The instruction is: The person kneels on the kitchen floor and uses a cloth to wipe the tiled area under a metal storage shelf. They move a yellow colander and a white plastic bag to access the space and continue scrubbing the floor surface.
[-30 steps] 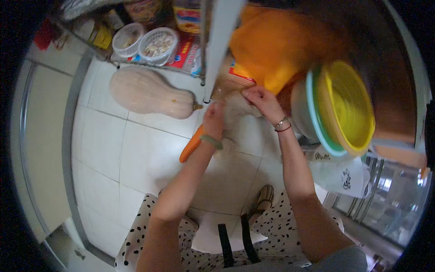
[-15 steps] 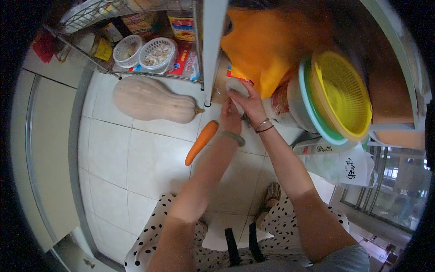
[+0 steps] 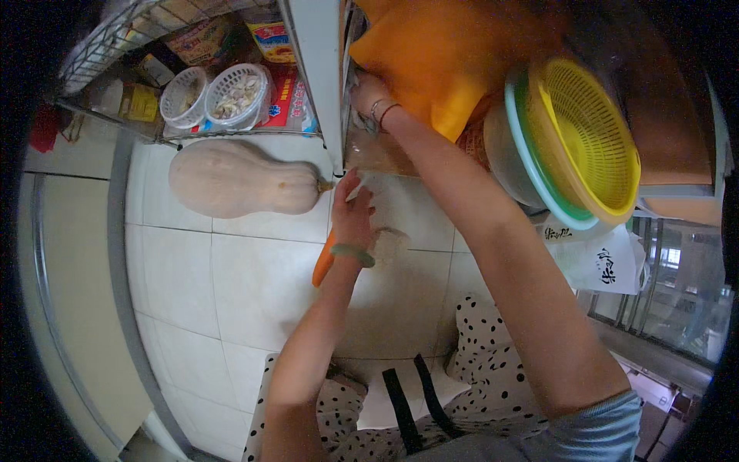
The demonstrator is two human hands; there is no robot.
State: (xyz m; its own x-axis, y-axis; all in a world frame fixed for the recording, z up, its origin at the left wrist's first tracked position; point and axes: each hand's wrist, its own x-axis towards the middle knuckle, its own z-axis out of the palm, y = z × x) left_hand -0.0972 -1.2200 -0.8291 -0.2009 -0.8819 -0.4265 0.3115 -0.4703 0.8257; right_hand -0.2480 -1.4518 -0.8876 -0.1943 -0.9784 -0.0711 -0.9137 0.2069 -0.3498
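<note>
My left hand hangs over the floor with its fingers spread and nothing in them. Beneath its wrist lies an orange carrot, partly covered by the hand and forearm. My right hand reaches far forward, in beside the white shelf post and against the edge of an orange cloth. Its fingers are mostly hidden there, next to something greyish and crumpled; whether they grip it does not show. A pale butternut squash rests on the tiles to the left of my left hand.
A wire rack at the far left holds two white baskets, one with garlic-like pieces, plus packets and jars. Stacked colanders and basins stand at the right, above a white plastic bag. A cabinet lines the left side.
My hands, together on a pale greyish thing before, have parted. The right has gone forward and left to the post; the left has drawn back near the carrot and spread its fingers.
</note>
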